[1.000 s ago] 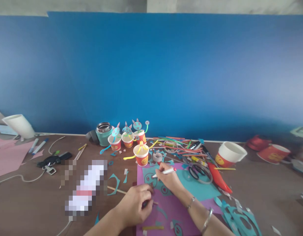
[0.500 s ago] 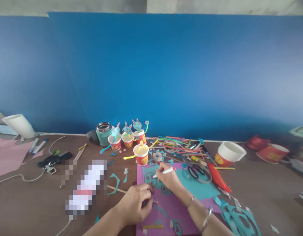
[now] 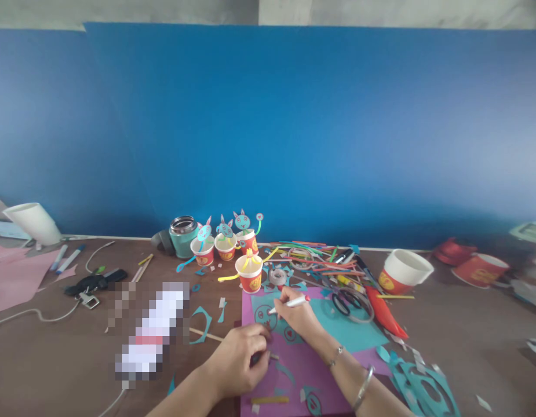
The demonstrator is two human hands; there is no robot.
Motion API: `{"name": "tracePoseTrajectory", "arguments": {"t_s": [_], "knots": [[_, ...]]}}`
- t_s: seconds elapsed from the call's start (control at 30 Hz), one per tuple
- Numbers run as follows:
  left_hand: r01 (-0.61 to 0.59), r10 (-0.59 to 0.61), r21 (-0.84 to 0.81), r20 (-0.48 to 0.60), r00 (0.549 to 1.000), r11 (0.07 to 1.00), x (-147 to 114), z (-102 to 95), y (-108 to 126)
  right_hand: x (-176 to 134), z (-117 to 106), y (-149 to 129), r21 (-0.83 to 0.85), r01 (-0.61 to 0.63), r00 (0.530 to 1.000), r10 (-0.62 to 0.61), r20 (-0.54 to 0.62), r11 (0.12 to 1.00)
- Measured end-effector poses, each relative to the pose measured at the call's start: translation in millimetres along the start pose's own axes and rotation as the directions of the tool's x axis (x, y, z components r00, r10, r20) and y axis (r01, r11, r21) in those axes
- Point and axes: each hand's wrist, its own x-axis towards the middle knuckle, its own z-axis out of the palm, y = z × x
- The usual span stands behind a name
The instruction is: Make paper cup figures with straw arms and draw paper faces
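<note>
My right hand (image 3: 296, 310) pinches a white marker (image 3: 300, 300) with a red end, its tip at the edge of a round face drawn in red on the blue-green paper (image 3: 346, 321). That paper lies over a purple sheet (image 3: 294, 364). Beside it, my left hand (image 3: 244, 356) rests with curled fingers near the papers' left edge. Something dark shows between its thumb and fingers, and what it is I cannot make out. Below the drawn face is a small circle (image 3: 290, 332) with a heart in it, partly covered by my right wrist.
Several paper cups (image 3: 249, 281) with pipe-cleaner arms stand behind the paper, some with cat-like paper heads. Scissors (image 3: 348, 304), a tape roll (image 3: 278, 277) and loose pipe cleaners (image 3: 320, 263) lie behind and right. Stacked cups (image 3: 404, 272) stand right. Blue-green scraps (image 3: 424, 385) lie front right.
The view has shifted very slightly. Both hands stay in nearly the same place, with the marker tip still at the drawn face.
</note>
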Motion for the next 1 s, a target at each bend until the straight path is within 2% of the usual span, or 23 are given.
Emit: {"name": "tracePoseTrajectory", "arguments": {"t_s": [0.2,0.27,0.33,0.43,0.5,0.6,0.67,0.73,0.87,1.0], "knots": [[-0.006,0.006,-0.010,-0.022,1.000,1.000,-0.5,0.3,0.4,4.4,-8.1,2.9,0.113,-0.056,0.997,0.061,-0.042,0.992],[0.015,-0.015,0.003,-0.067,0.998,1.000,0.2,-1.4,0.1,5.6,-12.5,2.8,0.159,-0.065,0.995,0.077,-0.066,0.985],[0.081,-0.072,0.046,-0.163,0.984,0.996,1.2,-4.3,-2.5,6.0,-15.0,2.2,0.192,-0.066,0.993,0.083,-0.082,0.979],[0.255,-0.184,0.150,-0.375,0.909,0.955,2.8,-9.2,-12.0,5.4,-14.0,1.1,0.207,-0.056,0.994,0.074,-0.080,0.977],[0.357,-0.222,0.219,-0.472,0.853,0.908,3.2,-12.0,-19.9,4.3,-11.4,0.7,0.160,-0.032,0.996,0.045,-0.078,0.987],[0.452,-0.237,0.293,-0.551,0.800,0.843,2.6,-14.8,-27.0,2.8,-7.5,0.9,0.049,0.009,0.999,-0.006,-0.053,0.999],[0.467,-0.228,0.309,-0.576,0.785,0.828,1.8,-15.4,-26.2,2.4,-5.6,1.7,0.022,0.014,1.000,-0.013,-0.028,1.000],[0.421,-0.195,0.321,-0.550,0.812,0.848,1.6,-15.2,-21.6,2.3,-4.3,2.4,0.019,0.009,1.000,-0.008,-0.018,1.000],[0.254,-0.116,0.326,-0.388,0.914,0.911,3.0,-13.7,-10.6,1.7,-2.6,2.0,-0.001,0.015,1.000,-0.015,-0.014,1.000],[0.192,-0.100,0.324,-0.280,0.955,0.926,4.4,-11.9,-6.9,0.6,-1.8,0.1,-0.015,0.024,1.000,-0.024,-0.005,1.000]]}}
